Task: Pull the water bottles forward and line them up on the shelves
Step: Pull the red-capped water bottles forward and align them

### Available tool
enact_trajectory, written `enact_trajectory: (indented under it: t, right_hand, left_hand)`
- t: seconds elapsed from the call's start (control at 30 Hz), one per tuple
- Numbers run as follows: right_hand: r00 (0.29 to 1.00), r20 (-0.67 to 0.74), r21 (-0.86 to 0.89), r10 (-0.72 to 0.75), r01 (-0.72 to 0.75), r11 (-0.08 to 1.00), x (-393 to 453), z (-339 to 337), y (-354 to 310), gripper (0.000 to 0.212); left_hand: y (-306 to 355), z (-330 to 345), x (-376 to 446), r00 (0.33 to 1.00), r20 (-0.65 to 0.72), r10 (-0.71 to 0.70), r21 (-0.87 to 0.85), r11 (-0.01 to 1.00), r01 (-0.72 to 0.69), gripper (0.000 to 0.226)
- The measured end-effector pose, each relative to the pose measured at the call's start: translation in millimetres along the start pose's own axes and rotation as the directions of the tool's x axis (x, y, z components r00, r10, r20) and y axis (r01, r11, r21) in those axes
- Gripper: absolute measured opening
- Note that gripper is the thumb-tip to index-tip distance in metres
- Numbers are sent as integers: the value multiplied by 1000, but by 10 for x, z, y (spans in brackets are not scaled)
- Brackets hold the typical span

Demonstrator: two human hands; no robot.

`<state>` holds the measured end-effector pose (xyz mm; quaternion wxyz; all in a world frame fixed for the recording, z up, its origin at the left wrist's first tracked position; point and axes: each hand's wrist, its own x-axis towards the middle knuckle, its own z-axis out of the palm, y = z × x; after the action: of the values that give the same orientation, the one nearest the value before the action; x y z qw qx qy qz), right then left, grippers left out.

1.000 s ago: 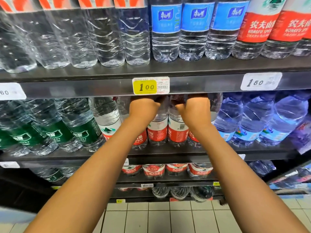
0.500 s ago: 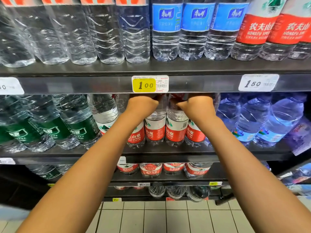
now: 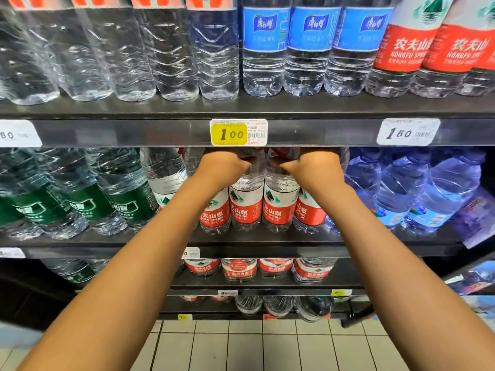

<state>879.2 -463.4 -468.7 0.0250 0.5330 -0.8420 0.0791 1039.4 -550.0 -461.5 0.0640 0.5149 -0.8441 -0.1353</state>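
Now pulling the red-label row forward on the middle shelf (image 3: 267, 241).
Left hand (image 3: 223, 167), at 11 o'clock of the red-label bottles (image 3: 262, 207), reaches over their tops; right hand (image 3: 314, 168) at 1 o'clock likewise, both fingers hidden, grip unclear. Next, I judge: slide evenly to the shelf edge.

dark shelves (image 3: 321, 132) carry upright water bottles (image 3: 246, 207), rear rows perhaps hidden.

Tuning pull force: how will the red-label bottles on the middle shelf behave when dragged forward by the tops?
The red-label bottles look full, so probably heavy for their size. They are tall and narrow, and both the left hand and right hand reach near the caps, so they may tip forward. The thin ribbed plastic likely flexes slightly.
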Motion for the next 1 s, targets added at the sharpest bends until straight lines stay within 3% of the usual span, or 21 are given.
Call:
enact_trajectory:
  t: [0.1, 0.23, 0.4, 0.6, 0.7, 0.83, 1.0]
  right_hand:
    - [997, 57, 18, 44, -45, 999, 40, -19, -6, 59]
    - [996, 92, 88, 24, -32, 996, 74, -49, 62, 45]
    - [966, 257, 101, 24, -51, 994, 96, -221, 61, 53]
    - [971, 235, 166, 39, -80, 983, 53, -174, 47, 67]
    - [982, 178, 174, 69, -100, 980, 50, -132, 46, 57]
    - [953, 292, 118, 81, -120, 986, 97, -213, 42, 41]
    - [934, 356, 147, 29, -87, 985, 110, -323, 87, 51]
  left_hand:
    - [-23, -7, -5, 1000, -2, -9, 55, 998, 9, 49]
    - [40, 11, -36, 996, -71, -56, 106, 992, 63, 58]
    - [94, 35, -76, 986, -153, -67, -27, 998, 64, 64]
    - [34, 5, -78, 993, -117, 24, -111, 993, -37, 58]
    - [21, -14, -71, 997, -81, -10, -88, 996, 2, 47]
    - [47, 18, -64, 991, -120, -57, -158, 987, 37, 46]
    - [79, 53, -83, 980, -188, -65, -227, 974, 21, 49]
